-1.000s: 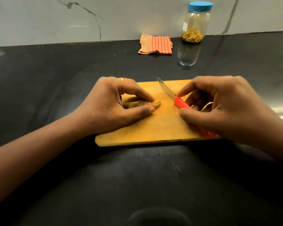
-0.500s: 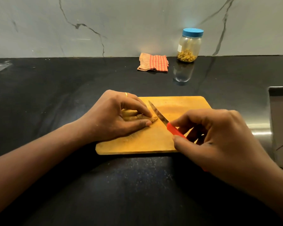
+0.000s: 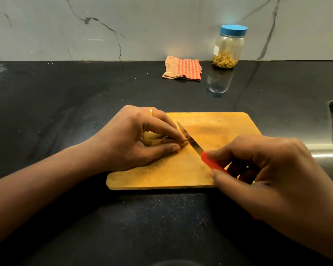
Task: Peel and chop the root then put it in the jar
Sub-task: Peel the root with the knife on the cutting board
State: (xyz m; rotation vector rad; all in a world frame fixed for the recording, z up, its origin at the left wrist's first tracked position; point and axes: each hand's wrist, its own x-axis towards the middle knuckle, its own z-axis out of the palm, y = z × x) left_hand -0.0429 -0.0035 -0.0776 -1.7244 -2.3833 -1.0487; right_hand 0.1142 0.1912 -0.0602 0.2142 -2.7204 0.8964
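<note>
Root [image 3: 182,144], small, knobbly and brown, is pinched on the yellow wooden cutting board [image 3: 219,127] by the left hand [image 3: 135,139], tip exposed for the red-handled steel knife [image 3: 190,140] gripped by the right hand [image 3: 267,169]. The blue-lidded glass jar [image 3: 229,48] is set behind the board.

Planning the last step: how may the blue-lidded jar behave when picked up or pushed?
The jar holds only a low layer of yellow pieces, so it is probably light. It stands tall and narrow, so a push near the lid might tip it. Its smooth clear wall may be slippery.
</note>
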